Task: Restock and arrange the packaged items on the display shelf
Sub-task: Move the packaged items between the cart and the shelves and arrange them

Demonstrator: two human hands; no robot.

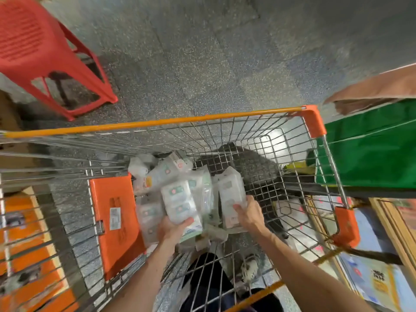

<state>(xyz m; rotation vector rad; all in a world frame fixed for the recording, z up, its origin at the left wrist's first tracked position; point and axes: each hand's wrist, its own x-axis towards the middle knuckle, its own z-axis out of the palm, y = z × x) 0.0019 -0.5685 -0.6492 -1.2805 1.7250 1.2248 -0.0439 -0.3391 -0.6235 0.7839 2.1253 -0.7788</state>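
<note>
Both my hands reach down into a wire shopping cart [157,123] with orange trim. My left hand [171,228] grips a white packaged item [179,202] with small green and red labels, held on top of a pile of several similar packets [166,172]. My right hand [247,213] holds another white packet [231,190] upright by its lower end, just right of the first. The display shelf is not in view. The frame is blurred by motion.
A red plastic stool [45,52] stands on the speckled floor at the upper left. A green bag [371,152] hangs by the cart's right side. Printed boxes [373,282] lie at the lower right. The cart's orange child-seat flap [114,219] is left of the packets.
</note>
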